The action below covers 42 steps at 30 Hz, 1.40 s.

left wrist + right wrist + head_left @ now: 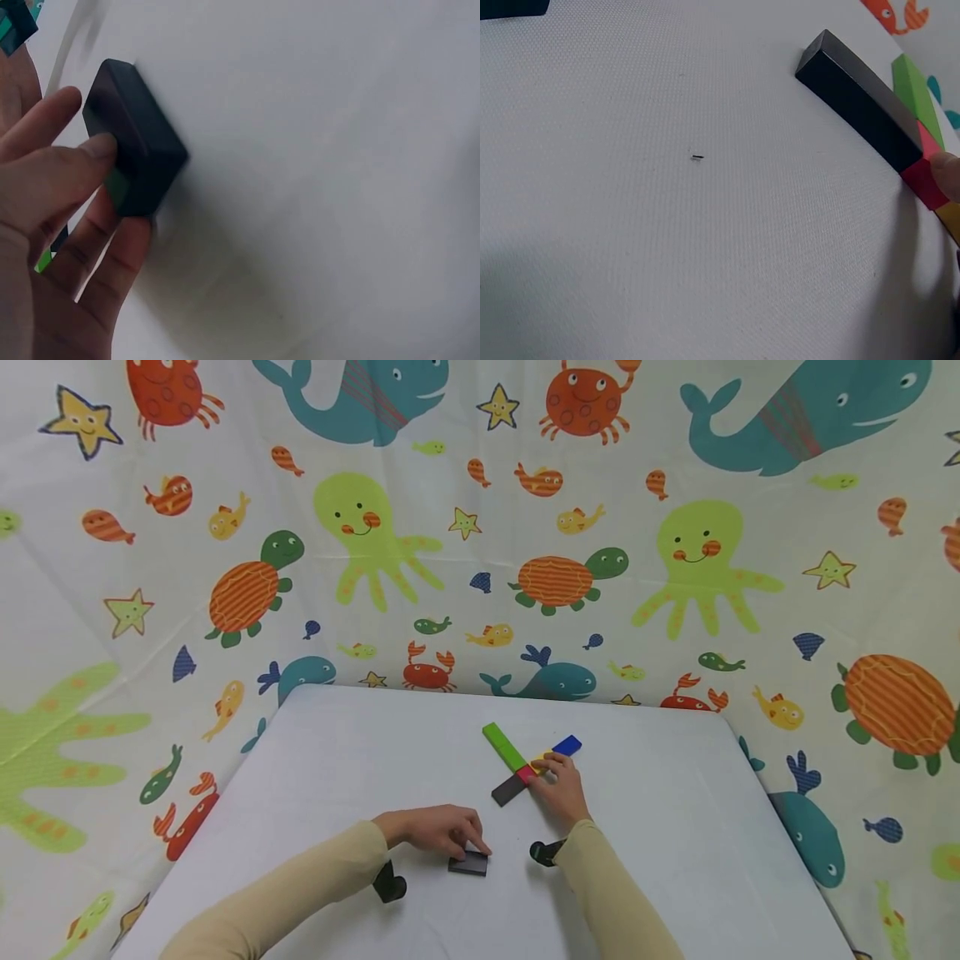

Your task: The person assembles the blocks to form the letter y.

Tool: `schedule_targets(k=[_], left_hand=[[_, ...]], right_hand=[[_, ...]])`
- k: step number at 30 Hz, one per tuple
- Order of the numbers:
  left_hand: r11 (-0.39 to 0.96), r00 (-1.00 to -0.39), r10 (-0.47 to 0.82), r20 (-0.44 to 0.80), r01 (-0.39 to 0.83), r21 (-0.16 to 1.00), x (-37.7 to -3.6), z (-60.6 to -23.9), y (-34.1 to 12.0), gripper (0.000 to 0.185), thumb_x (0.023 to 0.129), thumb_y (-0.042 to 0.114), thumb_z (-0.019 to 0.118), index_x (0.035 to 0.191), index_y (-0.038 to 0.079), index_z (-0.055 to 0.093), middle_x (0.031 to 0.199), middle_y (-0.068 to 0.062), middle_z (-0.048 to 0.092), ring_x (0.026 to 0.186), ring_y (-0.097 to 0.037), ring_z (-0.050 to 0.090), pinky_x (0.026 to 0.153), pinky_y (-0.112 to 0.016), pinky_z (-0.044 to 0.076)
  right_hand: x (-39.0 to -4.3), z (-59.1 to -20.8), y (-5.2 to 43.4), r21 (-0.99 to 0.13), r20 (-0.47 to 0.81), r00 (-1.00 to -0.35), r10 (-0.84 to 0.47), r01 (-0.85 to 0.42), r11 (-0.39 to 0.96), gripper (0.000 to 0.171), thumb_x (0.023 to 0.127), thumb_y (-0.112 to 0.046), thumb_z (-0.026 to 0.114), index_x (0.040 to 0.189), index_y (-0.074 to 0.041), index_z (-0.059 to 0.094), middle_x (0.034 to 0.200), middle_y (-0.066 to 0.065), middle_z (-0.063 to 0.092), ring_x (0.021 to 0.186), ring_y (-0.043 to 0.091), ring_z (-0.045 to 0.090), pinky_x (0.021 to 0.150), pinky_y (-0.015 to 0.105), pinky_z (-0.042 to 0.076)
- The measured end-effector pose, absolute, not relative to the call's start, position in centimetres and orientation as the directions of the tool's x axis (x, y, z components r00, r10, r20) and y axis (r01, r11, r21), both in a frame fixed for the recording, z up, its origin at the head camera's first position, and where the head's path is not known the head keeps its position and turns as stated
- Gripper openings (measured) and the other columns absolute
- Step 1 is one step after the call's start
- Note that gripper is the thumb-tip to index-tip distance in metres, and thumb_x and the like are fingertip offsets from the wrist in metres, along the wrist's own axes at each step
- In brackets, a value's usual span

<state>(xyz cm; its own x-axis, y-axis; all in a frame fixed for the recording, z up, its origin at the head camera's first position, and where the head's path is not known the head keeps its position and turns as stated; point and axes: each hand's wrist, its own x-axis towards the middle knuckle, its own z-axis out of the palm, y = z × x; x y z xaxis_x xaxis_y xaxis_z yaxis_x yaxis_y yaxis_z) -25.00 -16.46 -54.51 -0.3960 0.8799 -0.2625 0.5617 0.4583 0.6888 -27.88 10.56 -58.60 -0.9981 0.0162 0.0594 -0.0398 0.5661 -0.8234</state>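
A small black block (468, 862) lies on the white table (675, 827) near the front. My left hand (471, 847) pinches it between thumb and fingers. The left wrist view shows the same block (139, 142) with a fingertip (97, 146) on its side. Further back lies a bar of black, red, yellow and blue segments (512, 788), crossing a green bar (502, 746). My right hand (546, 768) curls its fingers over the middle of the coloured bar. In the right wrist view a fingertip (949, 171) touches the red segment (922, 182), beyond the black end (859, 101).
A sea-creature patterned cloth (480, 527) hangs behind and around the table. Bare tabletop lies to the left, right and front of the hands. The rounded far table edge (510, 695) is just behind the bars.
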Motion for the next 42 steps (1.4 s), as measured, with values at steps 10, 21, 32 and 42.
schedule_targets(k=[10,21,32,42], left_hand=[[0.350,-0.306,0.934,-0.186,0.666,0.659,-25.0,-55.0,-16.5,0.028,0.092,0.000,0.063,0.106,0.019,0.078,0.104,0.012,0.057,0.096,0.004,0.050,0.087,-0.017,0.044],[0.435,-0.286,0.900,-0.329,0.653,0.620,-24.4,-54.2,-16.2,0.043,0.087,0.013,0.075,0.126,0.028,0.068,0.107,0.012,0.046,0.090,0.001,0.042,0.078,-0.014,0.040],[0.410,-0.283,0.911,-0.298,0.682,0.605,-23.9,-54.1,-16.7,0.057,0.085,0.000,0.071,0.135,0.023,0.060,0.139,0.004,0.045,0.101,-0.002,0.050,0.087,-0.016,0.042],[0.464,-0.518,0.845,-0.132,0.587,0.664,-26.2,-54.9,-18.0,0.047,0.085,0.013,0.077,0.130,0.017,0.063,0.140,0.001,0.052,0.101,-0.003,0.055,0.082,-0.021,0.049]], right_hand=[[-28.0,-59.0,10.7,-0.816,0.078,-0.997,0.017,-0.055,0.575,0.029,0.088,-0.019,0.073,0.114,-0.006,0.070,0.138,0.017,0.047,0.131,0.039,0.038,0.109,0.058,0.029],[-28.0,-59.0,10.6,-0.824,0.049,-0.998,0.038,-0.018,0.567,0.029,0.088,-0.021,0.073,0.114,-0.008,0.070,0.140,0.016,0.046,0.133,0.038,0.037,0.109,0.057,0.029],[-28.1,-58.7,10.6,-0.823,0.057,-0.998,0.028,-0.030,0.568,0.029,0.089,-0.022,0.073,0.114,-0.008,0.070,0.140,0.016,0.045,0.133,0.039,0.036,0.109,0.058,0.028],[-27.9,-58.4,10.5,-0.826,0.044,-0.999,0.029,-0.020,0.563,0.028,0.089,-0.021,0.072,0.114,-0.008,0.070,0.140,0.016,0.045,0.133,0.039,0.036,0.109,0.059,0.028]])
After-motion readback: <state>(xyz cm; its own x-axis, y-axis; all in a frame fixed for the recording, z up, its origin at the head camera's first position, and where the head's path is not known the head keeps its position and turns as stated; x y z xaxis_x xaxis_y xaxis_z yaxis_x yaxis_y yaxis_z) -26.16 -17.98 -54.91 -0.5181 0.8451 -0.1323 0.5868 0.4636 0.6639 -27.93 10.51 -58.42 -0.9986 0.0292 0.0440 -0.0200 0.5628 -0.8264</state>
